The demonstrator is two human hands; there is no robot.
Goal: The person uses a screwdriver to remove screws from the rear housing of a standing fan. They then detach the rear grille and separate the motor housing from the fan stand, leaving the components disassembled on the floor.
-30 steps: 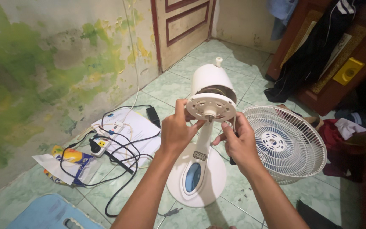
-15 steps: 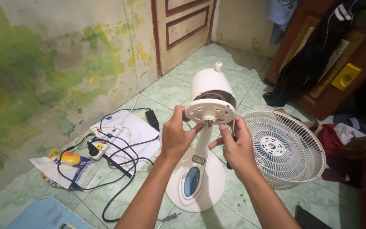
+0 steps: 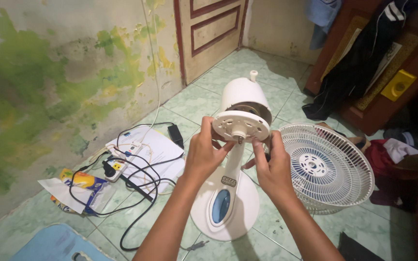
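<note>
1 white fan body (image 3: 240, 145), 1 fan grille (image 3: 326, 166), 1 power strip (image 3: 114, 164), 2 hands.

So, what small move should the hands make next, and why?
Probably the left hand should steady the motor plate while the right hand brings its dark tool toward it: both hands sit right under the plate, and the grille lies beside the fan.

Blue mat (image 3: 49, 244) cut off at bottom edge

single head-worn view, looking steeply down and forward, close over the fan motor (image 3: 242, 126) (tiled floor (image 3: 194, 99) beyond)
</note>
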